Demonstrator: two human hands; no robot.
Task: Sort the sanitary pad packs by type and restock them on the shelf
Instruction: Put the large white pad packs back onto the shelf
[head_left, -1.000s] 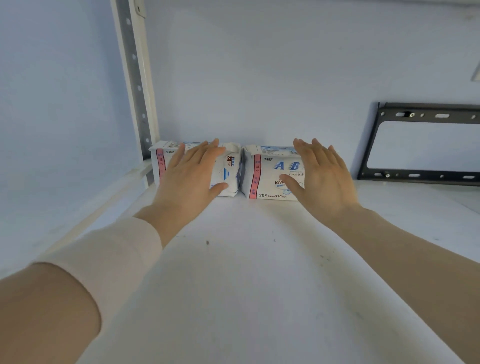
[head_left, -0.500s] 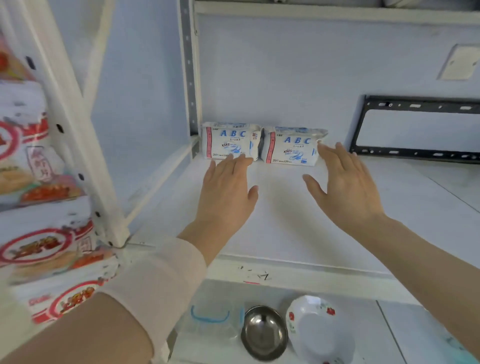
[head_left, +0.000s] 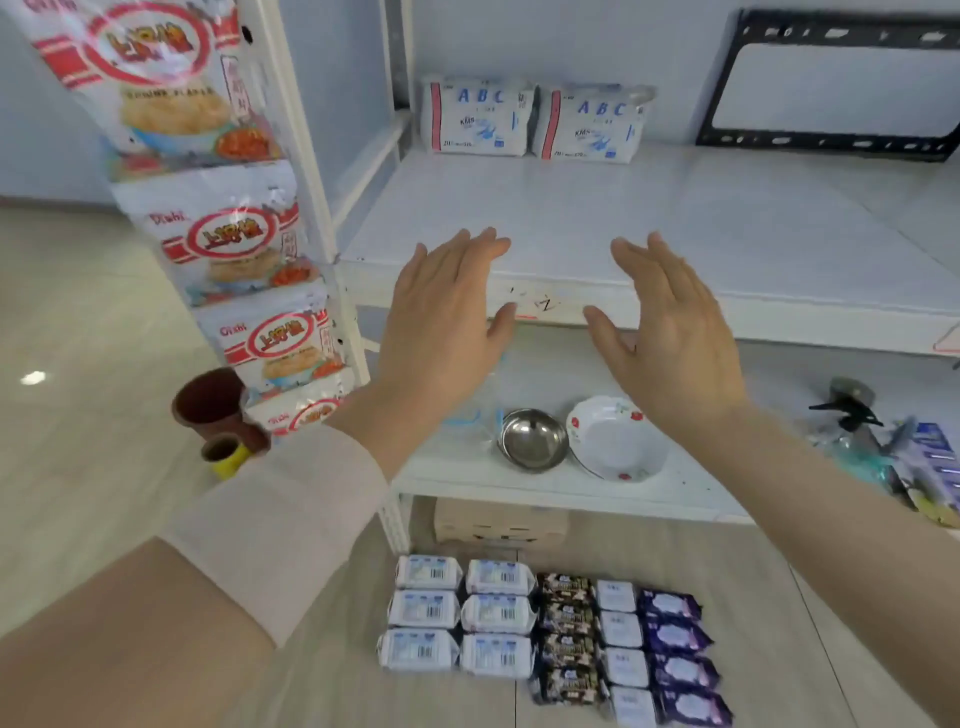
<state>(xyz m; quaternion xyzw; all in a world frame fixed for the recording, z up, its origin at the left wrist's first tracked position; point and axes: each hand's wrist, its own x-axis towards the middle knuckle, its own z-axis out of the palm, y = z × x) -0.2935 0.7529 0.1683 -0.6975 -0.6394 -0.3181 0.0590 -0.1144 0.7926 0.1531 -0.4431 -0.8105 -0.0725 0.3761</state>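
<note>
**Both hands empty before the shelf**

At frame centre the left hand (head_left: 441, 317) and right hand (head_left: 670, 332) hover with fingers (head_left: 467, 254) straight and relaxed, holding nothing. Two ABC packs (head_left: 478, 117) stand side by side at the back of the shelf (head_left: 727, 223), upper centre. More packs (head_left: 545, 634) lie in rows on the floor (head_left: 104, 467), bottom centre.

Shiny metal bowl (head_left: 533, 439); glossy plastic-wrapped pad packs (head_left: 457, 617).

Two ABC packs (head_left: 478, 119) stand touching side by side at the shelf's (head_left: 727, 234) back left corner. The left hand (head_left: 441, 322) and right hand (head_left: 675, 338) hover over its front edge, fingers straight, holding nothing. Rows of packs (head_left: 496, 613) lie on the floor (head_left: 78, 467).
</note>
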